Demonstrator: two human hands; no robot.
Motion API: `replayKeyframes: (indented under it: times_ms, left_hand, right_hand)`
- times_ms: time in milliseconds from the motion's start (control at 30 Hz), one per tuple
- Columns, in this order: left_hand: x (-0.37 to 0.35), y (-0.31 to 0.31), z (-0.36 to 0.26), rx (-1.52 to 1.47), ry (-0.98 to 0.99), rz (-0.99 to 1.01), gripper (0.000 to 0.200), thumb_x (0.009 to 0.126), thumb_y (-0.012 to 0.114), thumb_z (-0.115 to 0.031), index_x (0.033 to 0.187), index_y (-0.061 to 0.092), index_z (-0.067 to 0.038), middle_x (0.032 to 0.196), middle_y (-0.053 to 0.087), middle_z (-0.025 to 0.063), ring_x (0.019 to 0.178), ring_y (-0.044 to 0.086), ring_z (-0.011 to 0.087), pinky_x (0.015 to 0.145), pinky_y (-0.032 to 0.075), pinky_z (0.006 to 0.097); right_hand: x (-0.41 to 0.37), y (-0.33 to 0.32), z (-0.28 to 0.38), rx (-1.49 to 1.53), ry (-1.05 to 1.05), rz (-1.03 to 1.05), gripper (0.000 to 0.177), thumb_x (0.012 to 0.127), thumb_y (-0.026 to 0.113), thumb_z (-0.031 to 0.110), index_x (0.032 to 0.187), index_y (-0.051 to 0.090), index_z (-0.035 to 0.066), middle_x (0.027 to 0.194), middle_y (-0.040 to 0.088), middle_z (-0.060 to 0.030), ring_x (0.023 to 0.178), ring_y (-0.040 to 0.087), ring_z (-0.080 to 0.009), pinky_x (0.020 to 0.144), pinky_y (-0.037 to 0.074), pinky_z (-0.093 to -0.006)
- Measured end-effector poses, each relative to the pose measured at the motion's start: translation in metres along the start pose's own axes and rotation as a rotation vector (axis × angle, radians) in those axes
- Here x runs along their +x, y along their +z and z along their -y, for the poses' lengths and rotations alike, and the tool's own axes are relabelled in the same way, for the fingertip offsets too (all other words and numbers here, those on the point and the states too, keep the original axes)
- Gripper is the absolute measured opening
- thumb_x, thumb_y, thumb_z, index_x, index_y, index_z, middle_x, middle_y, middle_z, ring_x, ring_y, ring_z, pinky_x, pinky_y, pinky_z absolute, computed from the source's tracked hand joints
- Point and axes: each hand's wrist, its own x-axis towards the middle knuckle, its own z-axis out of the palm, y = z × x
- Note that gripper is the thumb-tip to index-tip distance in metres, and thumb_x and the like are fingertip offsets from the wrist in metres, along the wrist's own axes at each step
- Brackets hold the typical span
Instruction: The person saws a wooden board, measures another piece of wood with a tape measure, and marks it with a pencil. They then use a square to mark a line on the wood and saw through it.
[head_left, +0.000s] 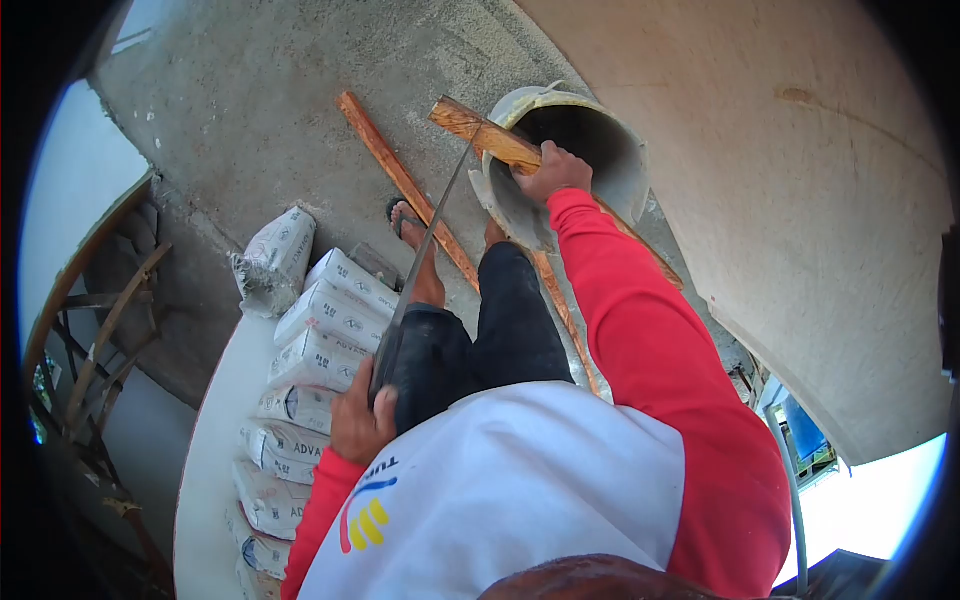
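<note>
My left hand [362, 420] is closed round the handle end of a handsaw [428, 245], close to my body. The long thin blade reaches away from me, and its far part meets a wooden board [475, 125] near the board's free end. Fingers of my right hand [555, 172] are wrapped over this board, holding it against the rim of a large white bucket [632, 150]. The board lies across the bucket's mouth, and its lower part runs behind my forearm towards the floor. Whether the saw's teeth have cut into the wood is too small to tell.
A reddish wooden strip [400, 180] lies on the concrete floor [250, 110] beside my sandalled foot [405, 220]. Another strip [568, 310] extends past my right leg. Several printed cement bags [320, 355] are stacked at my left. A large pale panel [790, 200] rises at right.
</note>
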Motion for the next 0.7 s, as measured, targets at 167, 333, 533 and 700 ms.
replayKeyframes:
  times_ms: [167, 333, 533, 700]
  left_hand:
    - [0.089, 0.036, 0.009, -0.025, 0.021, -0.038, 0.046, 0.093, 0.057, -0.025, 0.126, 0.052, 0.005, 0.098, 0.065, 0.0301, 0.078, 0.065, 0.0482, 0.071, 0.053, 0.0496]
    - [0.237, 0.076, -0.037, -0.05, 0.165, -0.257, 0.037, 0.093, 0.057, -0.036, 0.105, 0.06, -0.002, 0.077, 0.063, 0.0282, 0.077, 0.06, 0.0503, 0.065, 0.048, 0.0536]
    - [0.011, 0.006, 0.005, 0.01, 0.132, -0.095, 0.046, 0.092, 0.058, -0.025, 0.123, 0.052, 0.009, 0.087, 0.066, 0.0295, 0.072, 0.065, 0.046, 0.065, 0.054, 0.0466]
    - [0.16, 0.065, 0.003, -0.192, 0.08, -0.111, 0.04, 0.093, 0.057, -0.029, 0.116, 0.058, 0.003, 0.082, 0.065, 0.0271, 0.078, 0.063, 0.0472, 0.068, 0.05, 0.0506]
  right_hand:
    - [0.0, 0.0, 0.001, -0.003, 0.004, 0.004, 0.061, 0.067, 0.073, 0.059, 0.097, 0.061, 0.008, 0.088, 0.07, -0.0132, 0.082, 0.071, -0.0298, 0.073, 0.056, -0.0426]
    - [-0.003, -0.001, 0.002, -0.047, 0.011, 0.042, 0.061, 0.066, 0.073, 0.06, 0.097, 0.061, 0.009, 0.089, 0.07, -0.0129, 0.082, 0.07, -0.0299, 0.073, 0.056, -0.0425]
    - [0.001, -0.004, 0.003, -0.023, 0.011, 0.006, 0.06, 0.068, 0.073, 0.059, 0.096, 0.06, 0.009, 0.09, 0.07, -0.0137, 0.083, 0.07, -0.0305, 0.074, 0.056, -0.043]
    - [0.0, 0.0, 0.002, -0.034, 0.006, 0.004, 0.058, 0.069, 0.073, 0.057, 0.096, 0.06, 0.008, 0.091, 0.07, -0.0138, 0.085, 0.07, -0.0305, 0.074, 0.056, -0.043]
